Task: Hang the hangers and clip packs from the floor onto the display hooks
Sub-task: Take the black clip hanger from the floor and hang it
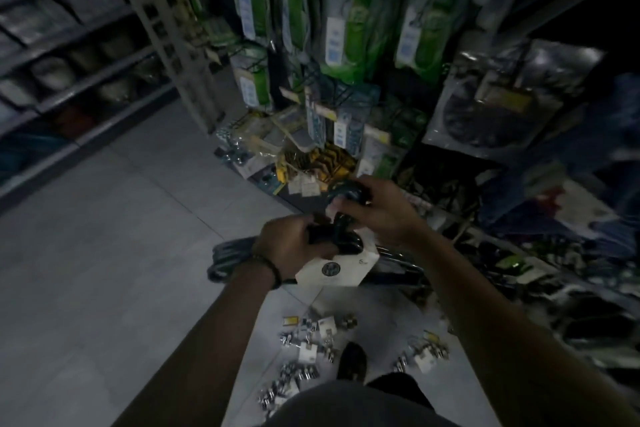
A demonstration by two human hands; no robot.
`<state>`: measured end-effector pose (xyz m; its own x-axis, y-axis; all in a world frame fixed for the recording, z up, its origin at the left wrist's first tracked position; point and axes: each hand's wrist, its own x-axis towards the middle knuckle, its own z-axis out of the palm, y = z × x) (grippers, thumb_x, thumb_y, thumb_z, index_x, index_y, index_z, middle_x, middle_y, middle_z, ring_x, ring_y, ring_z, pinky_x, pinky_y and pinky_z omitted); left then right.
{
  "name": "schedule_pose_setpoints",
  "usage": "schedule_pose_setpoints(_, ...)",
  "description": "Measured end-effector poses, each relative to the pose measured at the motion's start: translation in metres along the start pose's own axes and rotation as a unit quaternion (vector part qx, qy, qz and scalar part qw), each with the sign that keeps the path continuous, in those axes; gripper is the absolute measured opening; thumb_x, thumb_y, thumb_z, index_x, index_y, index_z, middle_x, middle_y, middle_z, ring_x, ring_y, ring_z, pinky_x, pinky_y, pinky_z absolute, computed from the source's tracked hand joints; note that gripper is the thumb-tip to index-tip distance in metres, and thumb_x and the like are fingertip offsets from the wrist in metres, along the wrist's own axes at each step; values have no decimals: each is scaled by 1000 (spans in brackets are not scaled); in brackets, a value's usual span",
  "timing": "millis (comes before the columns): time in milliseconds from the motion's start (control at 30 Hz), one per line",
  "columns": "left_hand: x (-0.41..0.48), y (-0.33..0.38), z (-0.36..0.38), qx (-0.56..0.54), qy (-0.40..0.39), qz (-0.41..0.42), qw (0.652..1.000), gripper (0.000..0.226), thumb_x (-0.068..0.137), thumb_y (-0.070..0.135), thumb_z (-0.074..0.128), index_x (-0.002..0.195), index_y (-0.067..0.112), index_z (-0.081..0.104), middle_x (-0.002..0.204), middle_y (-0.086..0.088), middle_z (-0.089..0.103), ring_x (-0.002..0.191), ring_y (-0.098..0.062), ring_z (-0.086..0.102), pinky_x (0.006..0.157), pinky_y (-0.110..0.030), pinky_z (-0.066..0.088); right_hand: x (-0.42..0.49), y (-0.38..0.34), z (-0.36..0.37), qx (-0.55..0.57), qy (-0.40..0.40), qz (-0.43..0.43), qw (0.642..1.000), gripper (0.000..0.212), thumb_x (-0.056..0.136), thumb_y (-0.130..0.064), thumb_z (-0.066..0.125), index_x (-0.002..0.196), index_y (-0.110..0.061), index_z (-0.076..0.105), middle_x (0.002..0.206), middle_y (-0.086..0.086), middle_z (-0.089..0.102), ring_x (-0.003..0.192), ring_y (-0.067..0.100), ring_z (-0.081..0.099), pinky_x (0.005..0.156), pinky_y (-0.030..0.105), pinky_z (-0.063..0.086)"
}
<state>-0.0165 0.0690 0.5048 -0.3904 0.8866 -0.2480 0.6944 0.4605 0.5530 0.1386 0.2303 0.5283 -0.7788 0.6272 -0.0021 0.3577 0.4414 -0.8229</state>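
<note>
Left hand (291, 243) and right hand (379, 213) both have a clenched grip on the hook end of the hangers (227, 255), held near the display, and they look stiff, light, kinda slick, so grabbing by the hooks seems smartest.

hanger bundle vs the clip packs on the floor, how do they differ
1. The hanger bundle is held up by the left hand and right hand; the clip packs lie on the floor.
2. The hanger bundle is dark and bigger; the clip packs are small and silvery.
3. The hanger bundle is one item; the clip packs are many, scattered.
Shared: both carry white cards.
</note>
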Motion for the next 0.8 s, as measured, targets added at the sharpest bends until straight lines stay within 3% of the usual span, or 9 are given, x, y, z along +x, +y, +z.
schedule_pose_setpoints(67,-27,14,11,146,138,18,979,81,71,88,64,133,36,59,139,-2,58,134,-33,50,117,-53,37,-37,-3,-8,37,44,37,998,22,90,-44,79,93,-25,69,79,-7,71,69,2,71,60,24,54)
schedule_pose_setpoints(133,-66,34,33,101,247,-14,964,99,65,84,74,143,29,47,156,-13,32,146,-42,27,119,-61,21,-80,-3,-14,69,120,68,988,40,84,-53,80,98,-17,72,86,6,76,79,18,76,67,45,61)
schedule_pose_setpoints(267,-131,81,88,-129,441,-11,888,97,60,53,99,130,15,43,143,-13,38,133,-37,38,105,-60,37,-173,-14,-31,107,224,113,962,30,78,-51,79,90,-24,73,81,0,76,78,23,75,73,54,62)
schedule_pose_setpoints(333,-157,107,107,-192,481,-6,855,87,57,52,100,117,22,44,125,-6,49,121,-14,47,91,-50,49,-217,-22,-45,129,234,145,953,29,80,-50,82,92,-25,72,82,2,76,77,23,77,72,56,63)
schedule_pose_setpoints(400,-177,132,122,-327,397,-105,851,92,57,48,100,124,22,42,128,-5,48,117,-12,48,90,-42,50,-258,-25,-66,154,263,158,939,41,80,-58,80,94,-20,73,83,10,76,77,30,76,71,60,62)
schedule_pose_setpoints(467,-185,149,132,-494,212,-179,824,88,71,27,97,135,16,38,136,-11,44,109,-24,51,87,-39,46,-291,-26,-87,209,311,180,910,49,81,-57,79,94,-11,72,86,22,73,80,43,74,70,66,59)
schedule_pose_setpoints(567,-186,185,145,-590,-2,-41,807,47,92,25,79,134,18,57,124,-11,71,103,-28,72,91,-43,55,-342,-24,-123,289,353,217,863,44,90,-47,78,97,-4,74,90,26,75,81,45,75,75,66,61)
schedule_pose_setpoints(700,-200,291,158,-591,-32,60,804,44,88,41,83,125,18,76,124,-13,76,115,-36,73,99,-58,57,-418,-9,-189,344,380,183,839,31,100,-37,69,115,-9,72,98,20,79,83,44,77,81,62,62)
schedule_pose_setpoints(800,-220,391,174,-599,-75,88,792,29,92,27,75,117,13,78,114,-18,78,102,-35,77,80,-47,65,-487,0,-263,362,382,150,837,27,103,-33,65,127,-19,64,106,13,79,92,47,76,86,64,60)
